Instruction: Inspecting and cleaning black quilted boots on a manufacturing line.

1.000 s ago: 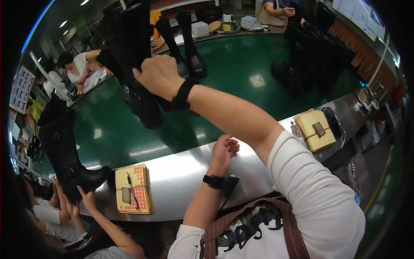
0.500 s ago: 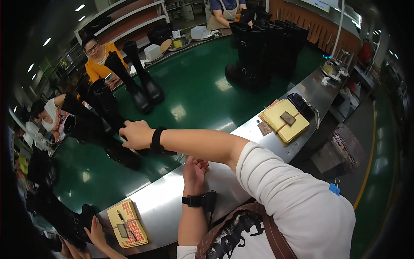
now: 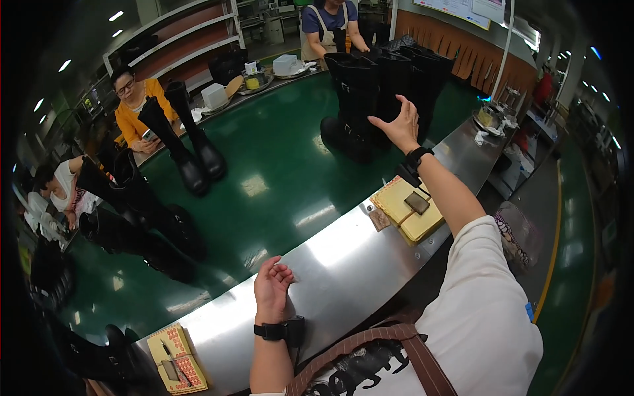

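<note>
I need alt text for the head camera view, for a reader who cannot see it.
The person's right hand reaches, open, toward tall black boots on a green conveyor belt. The left hand rests on the belt's steel edge, and other workers stand around the belt.

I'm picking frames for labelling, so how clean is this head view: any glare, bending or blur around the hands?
Head view: ceiling lamps throw bright glare on the steel rim beside the left hand and patches on the green belt; fisheye bends the rim and darkens the corners; right hand and black boots look sharp.
</note>
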`<action>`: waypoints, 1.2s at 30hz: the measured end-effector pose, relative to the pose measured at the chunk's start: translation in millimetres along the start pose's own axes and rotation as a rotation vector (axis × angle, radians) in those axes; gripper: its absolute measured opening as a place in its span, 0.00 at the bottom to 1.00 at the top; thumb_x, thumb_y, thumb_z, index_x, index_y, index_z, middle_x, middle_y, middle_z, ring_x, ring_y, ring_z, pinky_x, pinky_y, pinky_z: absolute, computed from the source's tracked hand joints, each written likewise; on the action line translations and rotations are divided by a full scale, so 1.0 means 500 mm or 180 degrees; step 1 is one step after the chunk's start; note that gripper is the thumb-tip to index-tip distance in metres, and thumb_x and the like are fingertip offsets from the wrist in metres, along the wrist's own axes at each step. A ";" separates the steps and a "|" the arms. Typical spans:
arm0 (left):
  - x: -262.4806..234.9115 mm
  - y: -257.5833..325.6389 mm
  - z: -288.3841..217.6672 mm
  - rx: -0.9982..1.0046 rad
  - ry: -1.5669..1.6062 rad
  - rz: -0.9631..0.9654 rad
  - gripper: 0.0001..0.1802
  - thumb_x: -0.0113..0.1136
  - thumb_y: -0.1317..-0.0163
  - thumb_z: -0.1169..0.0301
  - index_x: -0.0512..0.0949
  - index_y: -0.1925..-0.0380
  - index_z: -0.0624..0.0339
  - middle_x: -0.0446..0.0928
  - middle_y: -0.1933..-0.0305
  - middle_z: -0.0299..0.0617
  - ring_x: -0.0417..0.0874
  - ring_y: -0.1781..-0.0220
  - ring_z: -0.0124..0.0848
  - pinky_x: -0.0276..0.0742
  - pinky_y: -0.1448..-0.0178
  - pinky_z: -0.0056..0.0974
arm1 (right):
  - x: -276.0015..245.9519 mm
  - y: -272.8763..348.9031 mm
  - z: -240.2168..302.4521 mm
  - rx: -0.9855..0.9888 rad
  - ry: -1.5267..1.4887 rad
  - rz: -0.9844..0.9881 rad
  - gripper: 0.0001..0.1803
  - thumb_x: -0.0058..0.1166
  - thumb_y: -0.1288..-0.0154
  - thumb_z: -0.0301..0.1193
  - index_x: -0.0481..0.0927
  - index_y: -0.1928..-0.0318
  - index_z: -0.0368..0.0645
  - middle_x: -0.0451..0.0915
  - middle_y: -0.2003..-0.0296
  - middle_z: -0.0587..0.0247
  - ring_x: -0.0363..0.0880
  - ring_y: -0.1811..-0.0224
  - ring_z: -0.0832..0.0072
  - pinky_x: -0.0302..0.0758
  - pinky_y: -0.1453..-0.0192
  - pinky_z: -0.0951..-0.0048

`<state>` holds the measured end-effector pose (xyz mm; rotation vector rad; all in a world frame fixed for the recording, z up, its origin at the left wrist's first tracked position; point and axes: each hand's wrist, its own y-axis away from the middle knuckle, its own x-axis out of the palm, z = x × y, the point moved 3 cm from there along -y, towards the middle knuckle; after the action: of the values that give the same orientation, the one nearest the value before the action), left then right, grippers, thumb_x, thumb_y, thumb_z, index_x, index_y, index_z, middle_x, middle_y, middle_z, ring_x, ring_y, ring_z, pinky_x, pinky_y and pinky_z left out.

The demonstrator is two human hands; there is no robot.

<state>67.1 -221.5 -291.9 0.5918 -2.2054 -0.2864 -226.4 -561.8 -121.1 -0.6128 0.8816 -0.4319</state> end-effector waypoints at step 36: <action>0.135 0.075 -0.059 0.1353 -0.2225 0.0343 0.36 0.67 0.43 0.61 0.62 0.37 0.59 0.71 0.46 0.49 0.74 0.44 0.38 0.75 0.45 0.41 | -0.260 -0.105 0.337 -0.1680 -0.0702 -0.0169 0.20 0.65 0.53 0.42 0.84 0.62 0.40 0.84 0.68 0.49 0.84 0.62 0.58 0.79 0.57 0.64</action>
<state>40.0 -223.3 -213.6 0.6610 -3.0015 0.0560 -168.1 -472.5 70.4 -1.1478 0.7687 -0.1687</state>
